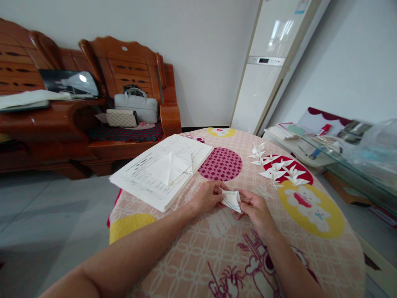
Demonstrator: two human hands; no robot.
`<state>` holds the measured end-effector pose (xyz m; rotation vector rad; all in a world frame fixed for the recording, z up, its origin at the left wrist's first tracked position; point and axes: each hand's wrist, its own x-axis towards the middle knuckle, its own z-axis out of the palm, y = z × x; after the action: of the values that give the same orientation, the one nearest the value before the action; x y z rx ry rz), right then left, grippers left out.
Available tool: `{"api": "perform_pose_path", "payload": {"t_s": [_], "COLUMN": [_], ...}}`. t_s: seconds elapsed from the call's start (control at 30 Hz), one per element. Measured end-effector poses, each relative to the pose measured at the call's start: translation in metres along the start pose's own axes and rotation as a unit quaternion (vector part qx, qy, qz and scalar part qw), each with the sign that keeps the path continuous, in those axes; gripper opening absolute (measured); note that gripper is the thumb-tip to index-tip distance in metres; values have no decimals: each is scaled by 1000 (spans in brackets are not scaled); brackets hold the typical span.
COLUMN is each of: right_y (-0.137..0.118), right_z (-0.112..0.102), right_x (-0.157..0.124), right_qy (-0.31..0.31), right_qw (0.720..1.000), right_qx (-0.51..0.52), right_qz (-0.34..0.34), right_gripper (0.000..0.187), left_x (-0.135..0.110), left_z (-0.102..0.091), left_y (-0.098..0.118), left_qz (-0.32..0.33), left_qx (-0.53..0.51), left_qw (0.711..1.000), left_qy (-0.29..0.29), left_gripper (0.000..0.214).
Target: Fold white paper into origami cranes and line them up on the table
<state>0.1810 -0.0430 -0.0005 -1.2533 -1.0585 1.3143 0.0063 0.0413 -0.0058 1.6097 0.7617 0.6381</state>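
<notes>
Between my two hands is a small folded piece of printed paper (231, 200), held just above the patterned tablecloth (192, 252). My left hand (208, 196) pinches its left side, and the fingers of my right hand (253, 207) are closed on its right edge. Left of them lies a stack of printed sheets (145, 182), with a partly folded paper square (170, 167) on top. Several white paper cranes (276, 167) stand grouped on the cloth beyond my right hand.
A wooden chair (130, 58) holding a grey bag (145, 106) and a small quilted purse (121, 118) stands at the back left. Behind the table rises a tall white air conditioner (257, 87). A glass shelf (350, 174) with a plastic bag (380, 142) is at the right.
</notes>
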Motion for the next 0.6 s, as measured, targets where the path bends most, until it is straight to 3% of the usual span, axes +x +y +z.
{"api": "perform_pose_path", "payload": {"t_s": [0.27, 0.4, 0.47, 0.6], "right_y": [9, 11, 11, 7], "right_z": [3, 2, 1, -2], "right_x": [3, 5, 5, 4], "right_qy": [57, 91, 103, 138], "right_qw": [996, 988, 979, 933], "right_qx": [-69, -122, -177, -322], "right_qz": [5, 3, -14, -83], "right_gripper": [43, 40, 31, 8], "left_x": [0, -2, -3, -5], "left_z": [1, 3, 4, 4], "left_y": [-3, 5, 8, 9], "left_qz": [32, 88, 124, 172], "left_qx": [49, 191, 263, 319], "left_qw": [998, 978, 956, 932], "left_qy": [-34, 10, 23, -24], "left_gripper": [36, 35, 31, 16]}}
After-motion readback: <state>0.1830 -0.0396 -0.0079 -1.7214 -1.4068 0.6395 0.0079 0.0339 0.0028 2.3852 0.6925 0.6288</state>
